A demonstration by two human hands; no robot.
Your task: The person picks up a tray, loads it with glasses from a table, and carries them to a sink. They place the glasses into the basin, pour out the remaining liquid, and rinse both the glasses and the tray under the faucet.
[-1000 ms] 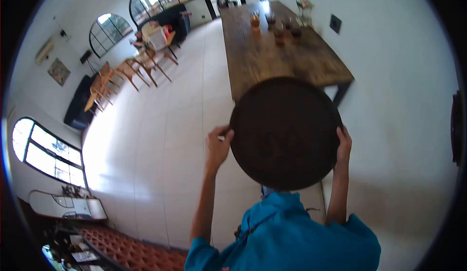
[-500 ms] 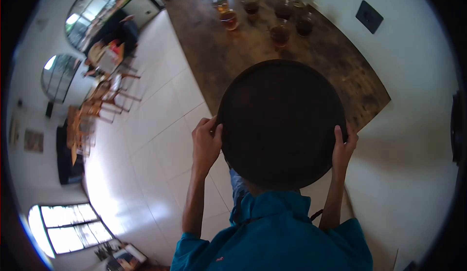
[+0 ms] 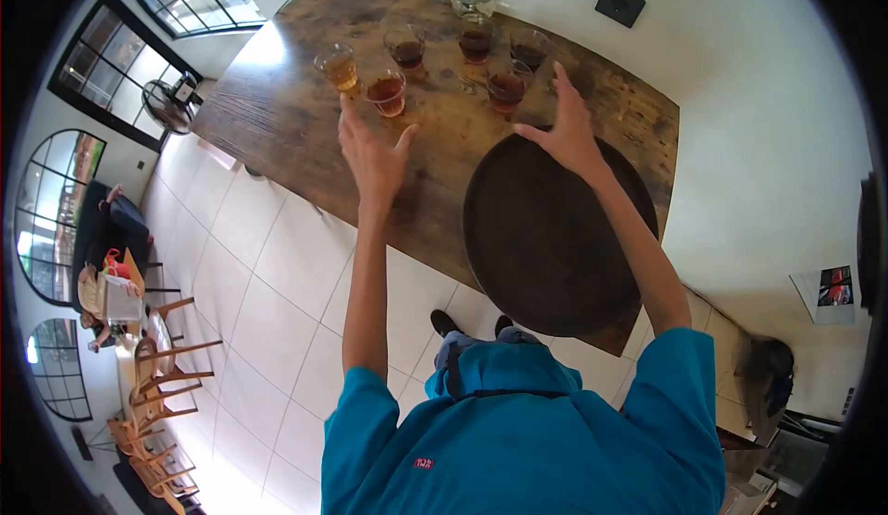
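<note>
A large round dark tray [image 3: 555,237] lies at the near right of the wooden table [image 3: 287,126], its near edge sticking out past the table's edge. My left hand [image 3: 375,154] is open with nothing in it, just in front of a cup of reddish drink [image 3: 386,95] and a cup of amber drink [image 3: 338,69]. My right hand [image 3: 569,131] is open over the tray's far rim, fingers spread, near a cup of red-brown drink [image 3: 507,89] and a dark-filled cup [image 3: 528,52]. Farther back stand two more dark-filled cups [image 3: 405,49] [image 3: 475,45].
A glass vase [image 3: 474,1] with a pink flower stands at the table's back edge by the wall. A black socket [image 3: 620,3] is on the wall. Wooden chairs [image 3: 153,367], a seated person [image 3: 92,293] and a fan [image 3: 168,100] are at the left.
The tray has gone from between both my hands down onto the table at the right. Both hands have let go and moved forward toward the cups, and the view has turned.
</note>
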